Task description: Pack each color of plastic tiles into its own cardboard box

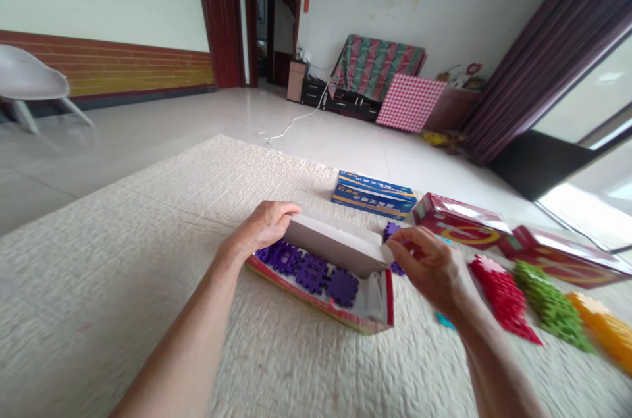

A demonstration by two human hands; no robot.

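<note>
An open cardboard box (pixel 316 303), red outside and white inside, sits on the quilted mat with several purple plastic interlocking pieces (pixel 312 272) in a row inside it. Its long lid flap (pixel 336 240) stands raised at the far side. My left hand (pixel 269 224) grips the flap's left end, fingers closed over the edge. At the flap's right end, my right hand (pixel 427 263) pinches the corner between thumb and fingers. More purple pieces (pixel 392 231) lie behind the box, partly hidden by my right hand.
A blue box (pixel 374 197) and two dark red boxes (pixel 459 220) stand beyond. Piles of red pieces (pixel 503 299), green pieces (pixel 550 306) and yellow pieces (pixel 602 326) lie at right on the cream mat (pixel 123 273). A white cable (pixel 296 120) crosses the tiled floor.
</note>
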